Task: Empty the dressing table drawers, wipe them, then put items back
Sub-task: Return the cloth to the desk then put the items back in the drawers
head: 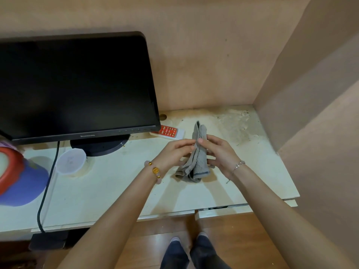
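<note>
Brown walls [213, 65] close off the back and right side of a cream table [116, 181], leaving a bare stretch of top from the middle to the right corner. A grimy, dusty patch [233, 123] spreads over that back right corner. Both hands meet above this open stretch. The left hand [174, 152] pinches the upper part of a grey cloth [200, 162] with its fingertips. The right hand [219, 154] grips the same cloth from the other side, thumb in front and fingers curled behind. The cloth stands folded lengthwise between them, with its top end poking up past the fingers and its lower end resting crumpled on the table. Just behind the hands lies a remote [169, 132], which reaches under the corner of a monitor [77, 84] that fills the left half of the table. A round hole [163, 117] opens in the top beside the monitor's edge. A clear cup [71, 161] sits near the monitor's base, and a cable [47, 181] runs past the cup and drops over the front edge. A cap [23, 181] lies at the far left. Under the front edge on the right, a drawer front [223, 212] shows, with a dark slit above it. Below that is wooden floor [242, 239], where the person's feet [194, 247] stand close to the table.
</note>
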Demonstrator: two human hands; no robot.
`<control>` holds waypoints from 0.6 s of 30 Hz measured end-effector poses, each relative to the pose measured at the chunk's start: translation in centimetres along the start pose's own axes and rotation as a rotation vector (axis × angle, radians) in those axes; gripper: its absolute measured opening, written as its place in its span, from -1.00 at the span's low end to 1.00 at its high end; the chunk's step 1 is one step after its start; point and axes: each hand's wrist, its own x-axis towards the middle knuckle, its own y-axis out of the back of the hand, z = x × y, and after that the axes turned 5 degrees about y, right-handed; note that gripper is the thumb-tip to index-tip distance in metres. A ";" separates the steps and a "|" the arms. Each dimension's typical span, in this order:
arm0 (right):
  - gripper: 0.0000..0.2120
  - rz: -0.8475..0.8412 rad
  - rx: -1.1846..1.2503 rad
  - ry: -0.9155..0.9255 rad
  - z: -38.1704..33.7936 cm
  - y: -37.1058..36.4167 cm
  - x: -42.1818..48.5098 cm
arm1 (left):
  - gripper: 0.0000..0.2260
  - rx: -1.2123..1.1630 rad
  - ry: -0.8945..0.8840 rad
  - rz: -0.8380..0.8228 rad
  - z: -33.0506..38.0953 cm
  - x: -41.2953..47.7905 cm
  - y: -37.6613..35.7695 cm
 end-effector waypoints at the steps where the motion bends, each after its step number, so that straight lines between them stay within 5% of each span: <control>1: -0.71 0.005 -0.001 -0.005 0.1 0.1 0.0 | -0.76 -0.006 0.008 -0.013 -0.1 0.0 0.0; 10: -0.89 0.059 -0.011 -0.058 0.9 0.4 0.7 | -0.73 -0.132 0.021 -0.111 -1.3 -0.3 0.4; 15: -0.86 -0.003 0.097 -0.078 0.8 0.8 0.9 | -0.81 -0.194 0.000 0.202 -3.3 1.3 1.7; 18: -0.87 -0.086 0.192 -0.078 0.6 1.2 1.0 | -0.59 -0.262 0.137 0.195 -5.1 2.5 2.0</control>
